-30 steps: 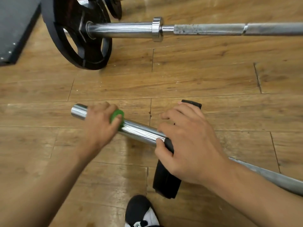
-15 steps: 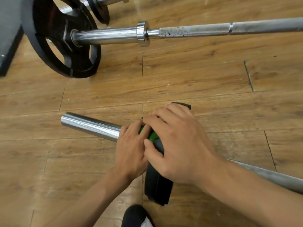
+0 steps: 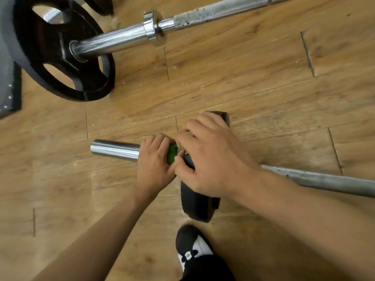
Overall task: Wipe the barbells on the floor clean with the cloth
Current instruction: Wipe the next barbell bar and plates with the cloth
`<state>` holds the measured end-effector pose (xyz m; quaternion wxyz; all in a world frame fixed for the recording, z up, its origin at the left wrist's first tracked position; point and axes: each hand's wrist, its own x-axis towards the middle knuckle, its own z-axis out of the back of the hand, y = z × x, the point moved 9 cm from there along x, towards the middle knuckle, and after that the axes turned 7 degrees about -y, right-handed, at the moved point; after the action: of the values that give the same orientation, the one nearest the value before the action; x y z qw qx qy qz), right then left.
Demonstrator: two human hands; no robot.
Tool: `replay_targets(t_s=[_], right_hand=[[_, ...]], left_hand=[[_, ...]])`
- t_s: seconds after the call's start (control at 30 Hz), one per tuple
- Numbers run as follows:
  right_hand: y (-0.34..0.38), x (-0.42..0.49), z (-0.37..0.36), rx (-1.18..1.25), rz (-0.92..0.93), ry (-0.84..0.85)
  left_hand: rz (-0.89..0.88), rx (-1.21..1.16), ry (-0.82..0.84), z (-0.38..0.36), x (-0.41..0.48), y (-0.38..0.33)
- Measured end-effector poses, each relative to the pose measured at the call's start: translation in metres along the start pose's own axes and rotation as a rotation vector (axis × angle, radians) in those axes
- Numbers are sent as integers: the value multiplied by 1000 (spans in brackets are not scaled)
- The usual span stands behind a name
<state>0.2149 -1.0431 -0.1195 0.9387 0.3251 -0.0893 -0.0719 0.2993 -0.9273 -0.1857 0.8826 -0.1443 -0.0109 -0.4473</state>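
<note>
The near barbell lies across the wooden floor, its shiny chrome sleeve (image 3: 114, 150) pointing left and its dull grey shaft (image 3: 324, 180) running off to the right. A small black plate (image 3: 197, 205) sits on that sleeve. My left hand (image 3: 155, 167) is wrapped round the sleeve right beside the plate, holding a green cloth (image 3: 172, 154) against the metal; only a sliver of the cloth shows. My right hand (image 3: 213, 155) grips the top of the black plate, its fingers curled over the rim and its thumb on the near face.
A second barbell (image 3: 213, 12) lies farther back, with a chrome collar (image 3: 153, 27) and a large black plate (image 3: 60, 51) at the left. A grey platform edge (image 3: 8, 82) is at far left. My black and white shoe (image 3: 191, 248) is near the bottom.
My left hand slid the cloth rightward along the sleeve from near its end to the black plate, where it now stays. My right hand keeps its hold on the plate.
</note>
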Motion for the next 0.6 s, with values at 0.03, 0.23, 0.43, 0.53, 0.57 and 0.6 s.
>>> replay_targets(t_s=[0.03,0.23,0.43,0.53,0.57,0.6], right_hand=[[-1,0,-1,-10,-18,23],[-17,-29,32,-31,-251,298],[-35,-109,162,-116,-563,396],[-39,-143,231,-173,-710,422],[-41,-153,255,-184,-758,409],[-43,-162,280,-187,-805,387]], left_hand=[[-1,16,32,2,3,0],[121,90,162,62,32,-20],[131,91,315,159,28,-89],[68,86,385,192,22,-140],[40,77,400,200,23,-159],[15,69,421,206,26,-179]])
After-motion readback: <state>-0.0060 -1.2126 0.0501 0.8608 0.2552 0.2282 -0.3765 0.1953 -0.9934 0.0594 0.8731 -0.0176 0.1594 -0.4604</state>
